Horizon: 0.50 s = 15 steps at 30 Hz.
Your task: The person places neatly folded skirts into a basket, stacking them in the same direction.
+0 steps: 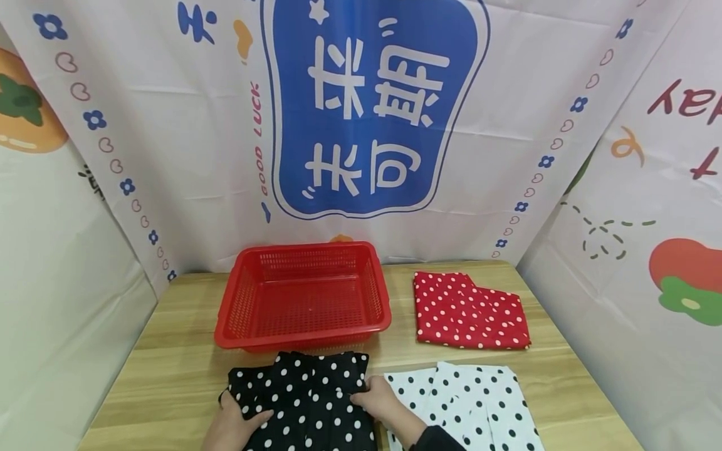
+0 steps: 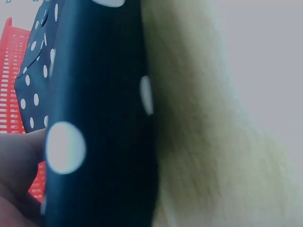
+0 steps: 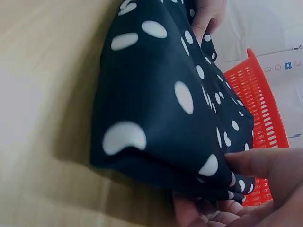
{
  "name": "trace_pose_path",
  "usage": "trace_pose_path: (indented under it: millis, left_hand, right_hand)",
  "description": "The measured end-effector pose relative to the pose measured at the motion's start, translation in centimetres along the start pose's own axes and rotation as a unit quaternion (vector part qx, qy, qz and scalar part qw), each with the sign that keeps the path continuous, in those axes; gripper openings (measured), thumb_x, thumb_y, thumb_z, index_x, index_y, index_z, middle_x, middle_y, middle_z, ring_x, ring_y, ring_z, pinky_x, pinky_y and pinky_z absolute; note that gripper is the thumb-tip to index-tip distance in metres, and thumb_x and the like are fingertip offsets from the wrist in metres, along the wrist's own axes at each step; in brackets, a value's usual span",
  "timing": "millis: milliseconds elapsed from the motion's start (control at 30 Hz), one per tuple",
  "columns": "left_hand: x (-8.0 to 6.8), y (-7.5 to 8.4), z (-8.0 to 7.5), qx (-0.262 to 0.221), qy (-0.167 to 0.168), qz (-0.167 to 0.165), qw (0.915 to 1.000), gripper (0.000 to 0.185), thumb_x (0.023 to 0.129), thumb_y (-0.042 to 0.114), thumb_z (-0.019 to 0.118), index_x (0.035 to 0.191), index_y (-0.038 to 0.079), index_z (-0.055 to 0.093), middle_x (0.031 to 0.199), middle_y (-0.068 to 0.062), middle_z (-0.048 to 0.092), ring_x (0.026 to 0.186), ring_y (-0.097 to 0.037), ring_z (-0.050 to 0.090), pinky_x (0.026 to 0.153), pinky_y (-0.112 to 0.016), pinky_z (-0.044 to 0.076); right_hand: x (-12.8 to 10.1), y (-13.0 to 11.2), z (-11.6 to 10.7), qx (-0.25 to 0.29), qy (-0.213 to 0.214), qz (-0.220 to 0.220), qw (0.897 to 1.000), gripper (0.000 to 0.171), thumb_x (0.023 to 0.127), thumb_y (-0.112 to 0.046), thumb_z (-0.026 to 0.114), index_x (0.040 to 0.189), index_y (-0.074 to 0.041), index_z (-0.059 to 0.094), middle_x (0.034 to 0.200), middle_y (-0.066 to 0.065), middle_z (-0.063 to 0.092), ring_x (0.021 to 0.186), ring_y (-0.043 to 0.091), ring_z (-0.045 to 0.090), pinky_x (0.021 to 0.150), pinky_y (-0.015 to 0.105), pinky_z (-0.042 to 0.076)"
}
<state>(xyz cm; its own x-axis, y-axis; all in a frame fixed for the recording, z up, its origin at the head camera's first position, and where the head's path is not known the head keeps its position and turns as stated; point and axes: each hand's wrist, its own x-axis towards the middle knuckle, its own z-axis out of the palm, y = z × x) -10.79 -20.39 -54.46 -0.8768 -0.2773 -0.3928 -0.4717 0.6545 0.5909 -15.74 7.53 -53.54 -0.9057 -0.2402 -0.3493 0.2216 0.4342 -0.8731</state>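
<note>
I hold the black polka-dot cloth (image 1: 307, 401) with both hands at the near edge of the wooden table (image 1: 169, 369), just in front of the red basket (image 1: 303, 294). My left hand (image 1: 232, 423) grips the cloth's left side, thumb lying on top of the fabric and fingers tucked under its edge. My right hand (image 1: 379, 401) pinches the right side of the same cloth, fingers curled over a fold; in the right wrist view the fingertips (image 3: 246, 163) press into the bunched layers of the cloth (image 3: 165, 104) while my thumb sits below them, and my other hand (image 3: 206, 14) shows at the far end of the fabric. The cloth is folded into several layers and its far edge touches or nearly touches the basket's near rim. In the left wrist view the dark fabric (image 2: 99, 118) fills most of the frame, very close and blurred, with a strip of the basket (image 2: 12, 75) showing behind it.

The basket stands at the middle of the table, toward the back edge. A red polka-dot cloth (image 1: 468, 310) lies folded to the right of the basket, near the back right corner. A white polka-dot cloth (image 1: 474, 401) lies along the near edge, just beside my right hand and partly under my dark sleeve (image 1: 437, 438).
</note>
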Motion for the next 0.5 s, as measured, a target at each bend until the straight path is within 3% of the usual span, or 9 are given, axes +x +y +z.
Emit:
trace_pose_path:
  millis: [200,500]
  left_hand:
    - [0.8,1.1,0.0,-0.019,0.016,0.054,0.9982,0.102,0.084,0.024,0.076,0.140,-0.016,0.000,0.133,-0.049,0.030,0.118,-0.060,0.040,0.097,-0.067,0.036]
    - [1.4,2.3,0.4,0.004,0.036,0.042,0.9985,0.094,0.083,0.017,0.076,0.140,-0.013,0.007,0.134,-0.045,0.034,0.119,-0.057,0.042,0.096,-0.065,0.038]
  right_hand:
    - [1.0,-0.4,-0.4,0.009,0.021,-0.022,1.000,0.009,0.084,0.000,0.064,0.089,0.007,0.064,0.078,0.008,0.066,0.072,0.021,0.066,0.065,0.037,0.058]
    - [2.1,-0.2,-1.0,0.027,0.023,-0.031,0.999,0.010,0.085,0.000,0.062,0.091,0.008,0.064,0.080,0.010,0.067,0.073,0.019,0.066,0.067,0.035,0.058]
